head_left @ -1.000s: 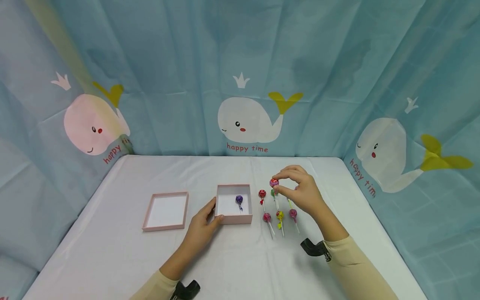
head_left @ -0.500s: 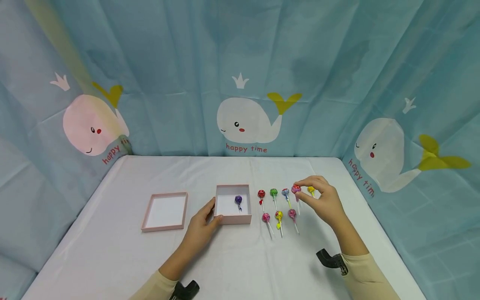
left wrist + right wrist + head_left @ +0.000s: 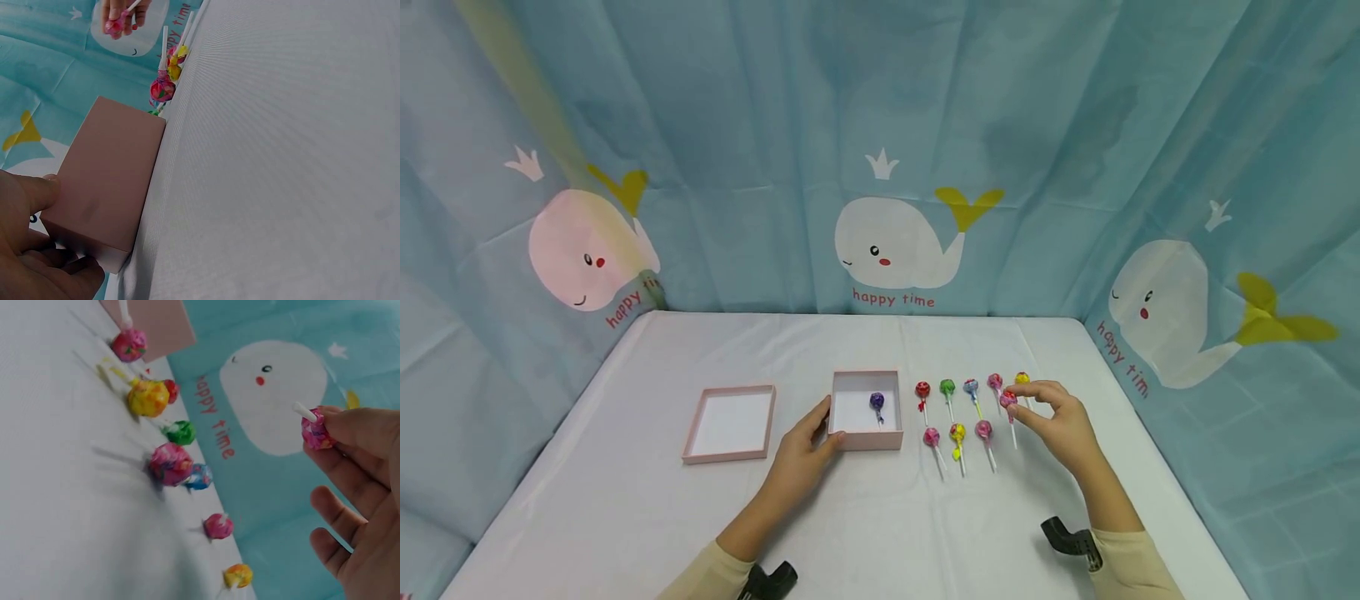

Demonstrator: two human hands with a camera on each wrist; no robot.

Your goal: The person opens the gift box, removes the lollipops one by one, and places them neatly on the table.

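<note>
My left hand (image 3: 805,450) grips the near left corner of an open pink box (image 3: 868,440), thumb on the front wall and fingers along the side. Inside the box lies a purple lollipop (image 3: 877,401). At the right, my right hand (image 3: 1060,417) pinches a pink lollipop (image 3: 1008,400) by its wrapped head between thumb and forefinger. Its white stick (image 3: 305,412) shows in the right wrist view. Near that hand lie another pink lollipop (image 3: 995,381) and a yellow one (image 3: 1022,378) in the back row.
Red (image 3: 922,388), green (image 3: 947,387) and blue (image 3: 972,386) lollipops continue the back row. In front lie a pink (image 3: 932,437), a yellow (image 3: 957,432) and a dark pink lollipop (image 3: 983,429). The box lid (image 3: 730,423) rests left on the white tablecloth (image 3: 880,525).
My right hand has carried the pink lollipop rightward from behind the green one, then nearer to me, uncovering the back row. My left hand has stayed on the box.
</note>
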